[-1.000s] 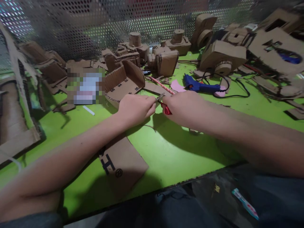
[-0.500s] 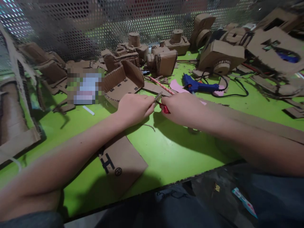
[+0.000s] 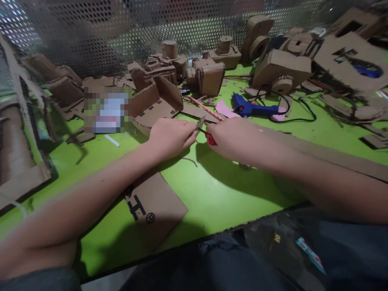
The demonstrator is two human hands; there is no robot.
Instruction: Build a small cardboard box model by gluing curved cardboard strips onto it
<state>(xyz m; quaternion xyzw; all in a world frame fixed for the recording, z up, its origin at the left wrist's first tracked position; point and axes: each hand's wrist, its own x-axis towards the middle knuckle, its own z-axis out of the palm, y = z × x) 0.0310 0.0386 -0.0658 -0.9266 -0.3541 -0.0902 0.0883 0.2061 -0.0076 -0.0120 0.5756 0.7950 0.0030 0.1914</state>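
Observation:
My left hand (image 3: 171,136) is closed in a pinch on a small strip of cardboard (image 3: 201,122) above the green table (image 3: 212,194). My right hand (image 3: 233,136) is closed round a red-handled tool (image 3: 210,139) whose tip meets the strip; its blade is hidden between the hands. The two hands almost touch. A long cardboard strip (image 3: 327,153) lies under my right forearm. A flat cardboard piece with black print (image 3: 154,208) lies under my left forearm.
A blue glue gun (image 3: 253,109) with a black cord lies behind my right hand beside a pink sheet (image 3: 224,109). An open cardboard box (image 3: 156,105), several cardboard models (image 3: 281,68) and scraps line the back by a perforated metal wall (image 3: 121,28). A pink-striped stick (image 3: 204,107) lies close by.
Both hands have stayed together on the strip and tool, shifting only slightly toward the back; the view has drifted a little.

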